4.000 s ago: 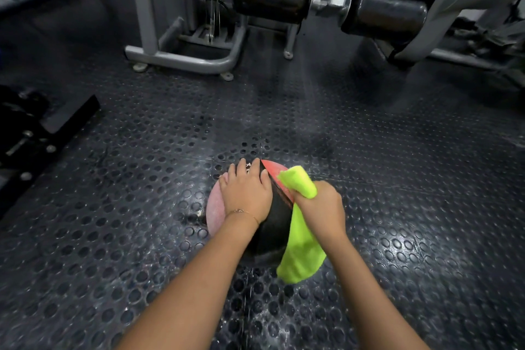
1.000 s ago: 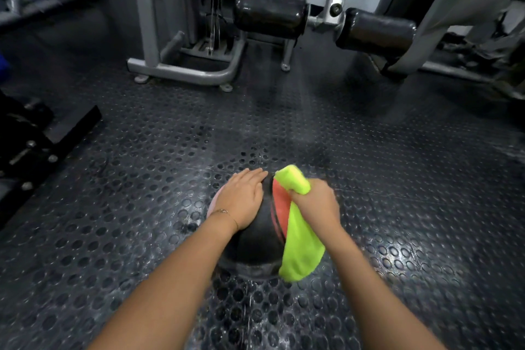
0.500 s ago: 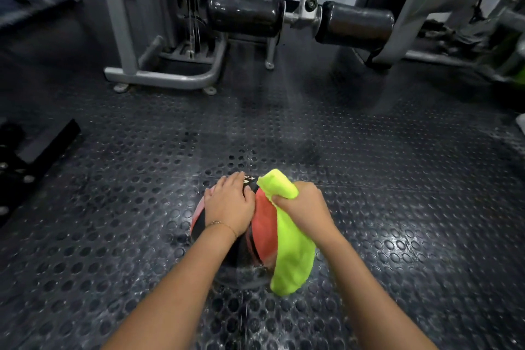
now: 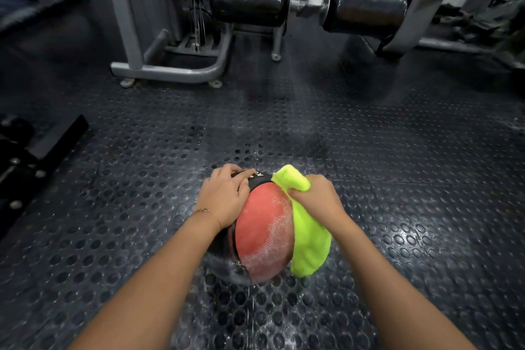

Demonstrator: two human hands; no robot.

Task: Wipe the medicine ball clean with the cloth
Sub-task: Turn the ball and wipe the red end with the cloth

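On one ball (image 4: 262, 239): two hands (image 4: 224, 199) (image 4: 318, 199), one cloth (image 4: 311, 241).

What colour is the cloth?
Bright neon yellow-green cloth, seen clearly in the head view.

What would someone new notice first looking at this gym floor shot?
The neon yellow-green cloth stands out most, gripped by the right hand against the right side of the medicine ball low in the middle. The ball's broad red panel, filmed with white foam, faces the camera, while the left hand rests on its top left. All around lies dark studded rubber flooring, with a grey weight machine behind.
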